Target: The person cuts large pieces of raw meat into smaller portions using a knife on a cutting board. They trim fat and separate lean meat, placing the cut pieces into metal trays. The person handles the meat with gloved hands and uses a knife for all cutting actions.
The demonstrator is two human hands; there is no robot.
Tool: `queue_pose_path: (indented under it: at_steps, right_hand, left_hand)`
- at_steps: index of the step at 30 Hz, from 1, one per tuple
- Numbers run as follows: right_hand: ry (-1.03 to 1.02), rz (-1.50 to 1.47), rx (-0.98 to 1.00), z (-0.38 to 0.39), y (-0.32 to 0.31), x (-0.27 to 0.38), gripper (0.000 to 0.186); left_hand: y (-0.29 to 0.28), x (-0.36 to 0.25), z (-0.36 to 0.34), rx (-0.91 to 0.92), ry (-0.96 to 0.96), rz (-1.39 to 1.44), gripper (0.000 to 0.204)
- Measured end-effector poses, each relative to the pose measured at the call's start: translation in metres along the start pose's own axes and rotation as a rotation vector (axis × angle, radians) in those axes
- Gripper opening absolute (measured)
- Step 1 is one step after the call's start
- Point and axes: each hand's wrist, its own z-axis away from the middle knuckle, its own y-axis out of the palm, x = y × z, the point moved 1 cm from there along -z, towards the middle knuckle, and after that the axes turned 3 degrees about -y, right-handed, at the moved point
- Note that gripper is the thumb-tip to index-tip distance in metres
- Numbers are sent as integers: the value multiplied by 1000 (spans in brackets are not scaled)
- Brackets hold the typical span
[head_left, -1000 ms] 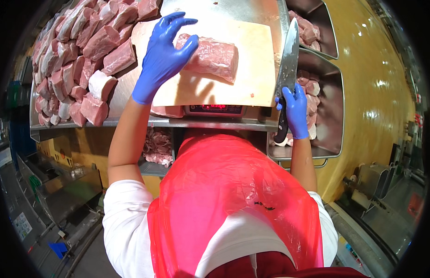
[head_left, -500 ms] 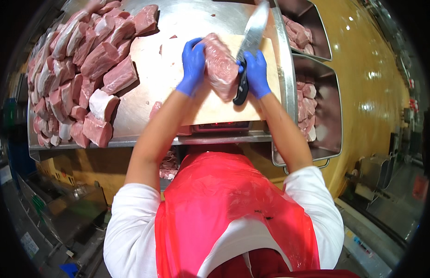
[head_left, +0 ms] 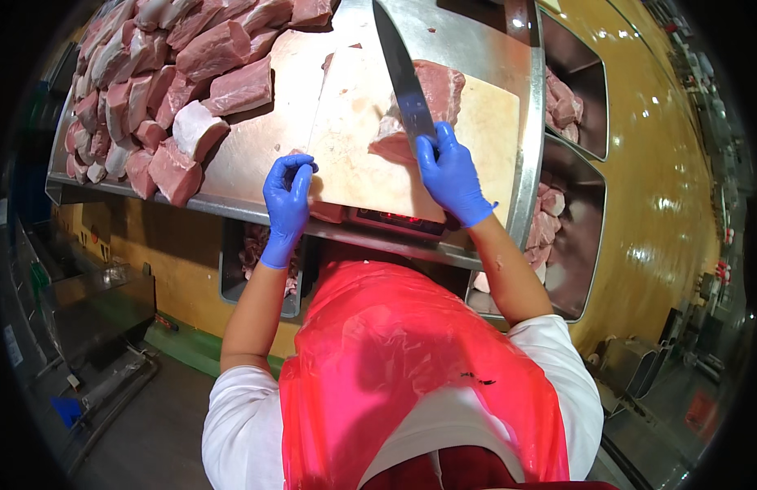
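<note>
My right hand (head_left: 456, 175), in a blue glove, is closed round the handle of a large knife (head_left: 404, 86). The blade points away from me and passes over a thick chunk of raw pink meat (head_left: 440, 88) with a pale fatty end. Whether the blade touches the meat, I cannot tell. That chunk lies on a cream cutting board (head_left: 346, 155). My left hand (head_left: 287, 202), gloved in blue too, is off the meat by the board's near left corner. Its fingers are curled in, and whatever they may pinch is too small to name.
Many raw meat chunks (head_left: 223, 49) are heaped on the left of the steel table (head_left: 239, 180). To the right stand two metal tubs (head_left: 586, 224) with cut meat. A bin (head_left: 231, 269) of scraps sits below the near edge, and a device with red digits (head_left: 395, 219) lies under the board.
My left hand has let go of the meat chunk and drawn back toward the near left. The chunk now rests on the board, and the knife has swung left over it. The view has shifted.
</note>
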Motion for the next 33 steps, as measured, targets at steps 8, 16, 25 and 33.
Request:
queue_pose_path:
  at_steps: [8,16,25,33]
  right_hand:
    - [151,167,531,130,-101,-42,22]
    - [178,0,192,106,-102,-25,21]
    - [-158,323,271,19,-3,23,23]
    - [-93,520,528,8,-10,22,25]
  left_hand:
    - [28,-8,21,-7,216,-248,18]
    - [98,3,-30,118,258,-452,14]
    - [82,25,-31,124,45,-11,14]
    - [75,18,1,220,49,35,19]
